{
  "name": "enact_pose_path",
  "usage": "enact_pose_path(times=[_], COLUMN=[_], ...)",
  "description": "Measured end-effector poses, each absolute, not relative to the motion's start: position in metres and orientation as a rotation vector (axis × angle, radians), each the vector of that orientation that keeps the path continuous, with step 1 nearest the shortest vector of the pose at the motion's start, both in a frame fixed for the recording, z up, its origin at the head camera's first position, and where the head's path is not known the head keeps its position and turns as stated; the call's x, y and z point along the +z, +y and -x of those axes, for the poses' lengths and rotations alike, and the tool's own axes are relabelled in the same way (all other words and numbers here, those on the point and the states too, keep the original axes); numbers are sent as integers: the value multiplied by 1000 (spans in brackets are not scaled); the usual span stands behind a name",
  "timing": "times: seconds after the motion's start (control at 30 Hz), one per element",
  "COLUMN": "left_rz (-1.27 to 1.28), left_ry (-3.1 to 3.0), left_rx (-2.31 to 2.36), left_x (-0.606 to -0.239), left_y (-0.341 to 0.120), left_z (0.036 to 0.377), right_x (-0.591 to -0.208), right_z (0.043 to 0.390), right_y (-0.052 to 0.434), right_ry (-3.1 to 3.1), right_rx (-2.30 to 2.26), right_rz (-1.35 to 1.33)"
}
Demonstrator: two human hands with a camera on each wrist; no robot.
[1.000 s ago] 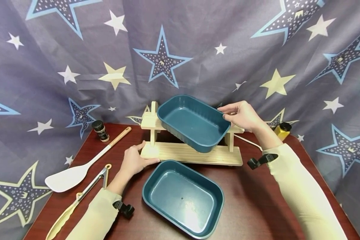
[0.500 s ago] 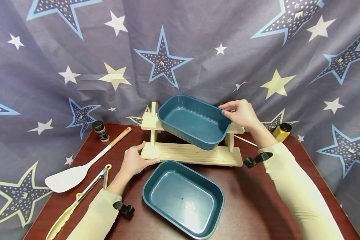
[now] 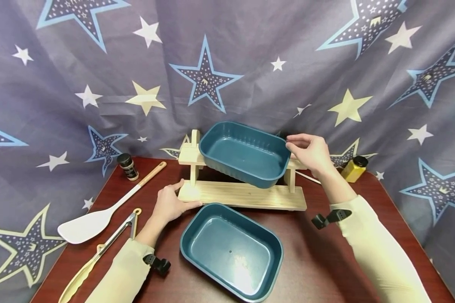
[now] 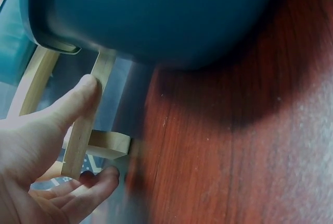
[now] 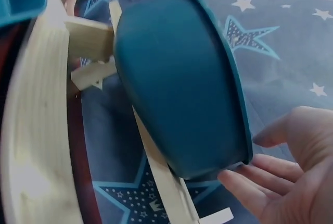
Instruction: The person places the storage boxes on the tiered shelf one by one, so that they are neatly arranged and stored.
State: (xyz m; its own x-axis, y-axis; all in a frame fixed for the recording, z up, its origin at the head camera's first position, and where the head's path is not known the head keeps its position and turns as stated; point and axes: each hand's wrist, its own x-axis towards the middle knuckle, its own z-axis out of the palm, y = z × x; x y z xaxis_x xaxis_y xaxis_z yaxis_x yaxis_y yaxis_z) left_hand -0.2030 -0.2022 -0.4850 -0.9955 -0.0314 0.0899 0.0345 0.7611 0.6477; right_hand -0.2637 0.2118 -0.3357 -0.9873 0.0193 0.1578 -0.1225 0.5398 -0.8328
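A two-tier wooden rack (image 3: 246, 196) stands at the back of the table. My left hand (image 3: 170, 203) grips the left end of its lower board, thumb (image 4: 78, 96) in front and fingers behind. A dark blue plastic bin (image 3: 246, 158) rests slantwise on the upper tier, its front corner jutting past the board. My right hand (image 3: 311, 153) is at the bin's right end, fingers loosely extended; in the right wrist view its fingertips (image 5: 226, 176) are at the bin's corner, light touch or small gap unclear. A second matching bin (image 3: 229, 256) sits on the table before the rack.
On the left lie a white spatula with a wooden handle (image 3: 87, 225) and metal tongs with cream tips (image 3: 98, 252). A black-capped spice jar (image 3: 127, 167) stands at the back left, a yellow bottle (image 3: 353, 169) at the back right. A starred curtain (image 3: 273, 92) hangs behind.
The upper bin has turned slightly, its front right corner shifting back. My right hand has loosened from its rim and moved a little right. My left hand has stayed on the rack.
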Motion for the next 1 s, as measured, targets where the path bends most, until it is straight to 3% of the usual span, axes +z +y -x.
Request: enact_pose_path(times=[0.33, 1.0], left_rz=[6, -2], left_ry=[-2848, -2861], left_rx=[-1045, -1055], left_x=[-486, -486], left_y=[-204, -205], left_z=[201, 205], right_x=[-352, -348], right_z=[239, 257], right_y=[206, 199], right_ry=[-2410, -2476], right_rx=[1913, 1747], right_rz=[-75, -13])
